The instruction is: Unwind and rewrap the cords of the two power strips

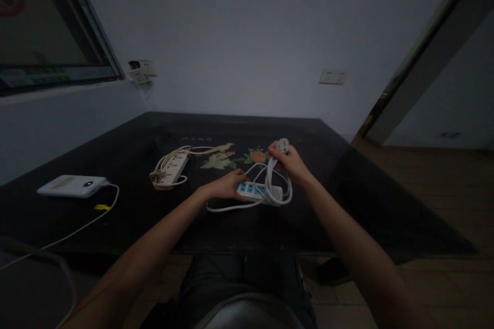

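1. Power strip (252, 190), white with blue sockets, noted in front of the person; its long axis runs left to right, the right end slightly nearer the body.
2. Left hand (227, 185): grip closed about the strip's left end, hence the nearer hand. Whether the strip rests fully on the surface, I cannot tell.
3. Right hand (291, 162): grip closed on the plug (283, 145) and gathered white cord (272, 185), beyond the strip's right half; cord loops hang across that half.
4. Tabletop (127, 236): dark, with a floral pattern. To the left lie a second strip (173, 168) wrapped in its cable and, farther left, a white power bank (71, 186).
5. Room: dim; pale wall (231, 36) bearing a socket plate (334, 76), wooden floor (424, 185) to the right.
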The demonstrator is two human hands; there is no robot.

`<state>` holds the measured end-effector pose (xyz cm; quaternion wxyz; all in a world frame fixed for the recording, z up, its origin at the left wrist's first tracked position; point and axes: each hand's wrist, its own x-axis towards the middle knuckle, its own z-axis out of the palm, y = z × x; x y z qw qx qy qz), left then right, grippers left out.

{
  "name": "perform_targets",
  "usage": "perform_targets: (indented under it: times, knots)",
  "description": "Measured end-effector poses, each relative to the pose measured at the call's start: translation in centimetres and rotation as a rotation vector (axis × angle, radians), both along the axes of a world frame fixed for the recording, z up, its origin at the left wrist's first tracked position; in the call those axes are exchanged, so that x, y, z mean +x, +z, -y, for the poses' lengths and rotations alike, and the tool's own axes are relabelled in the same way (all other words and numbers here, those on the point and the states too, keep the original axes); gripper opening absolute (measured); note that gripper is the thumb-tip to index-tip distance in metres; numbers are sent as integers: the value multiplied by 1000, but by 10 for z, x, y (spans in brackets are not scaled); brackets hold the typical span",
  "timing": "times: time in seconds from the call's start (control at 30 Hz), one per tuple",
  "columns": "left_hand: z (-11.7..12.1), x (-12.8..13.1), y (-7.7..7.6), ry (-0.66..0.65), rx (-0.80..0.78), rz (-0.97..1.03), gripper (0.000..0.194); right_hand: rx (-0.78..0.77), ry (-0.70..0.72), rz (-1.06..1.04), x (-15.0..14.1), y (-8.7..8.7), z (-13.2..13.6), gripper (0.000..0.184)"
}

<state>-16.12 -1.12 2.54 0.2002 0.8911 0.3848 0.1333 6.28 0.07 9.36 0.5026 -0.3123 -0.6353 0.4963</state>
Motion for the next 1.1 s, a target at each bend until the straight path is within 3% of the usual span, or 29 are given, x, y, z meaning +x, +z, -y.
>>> perform_targets:
  times: [0.1,0.2,0.47,0.73,0.9,1.0,1.1]
  knots:
    - [9,3,1,72,95,-10,53,-45,-44,-31,-9,-17,-6,38]
    - [17,4,6,125,253,-43,50,-21,-112,-52,-5,-22,-10,36]
    - [31,2,32,228,674,-13,51,99,-139,-51,30,2,-12,32]
    - [43,-3,34,165,836,92,41,186,-341,-122,36,19,-13,35]
    - [48,-4,23,81,935,145,39,45,-410,-269,20,15,-17,41]
    - [53,-4,19,46,917,152,40,-24,-331,-249,12,12,-18,40]
    - [57,-7,18,68,882,179,43,-189,-190,-164,12,6,-15,37]
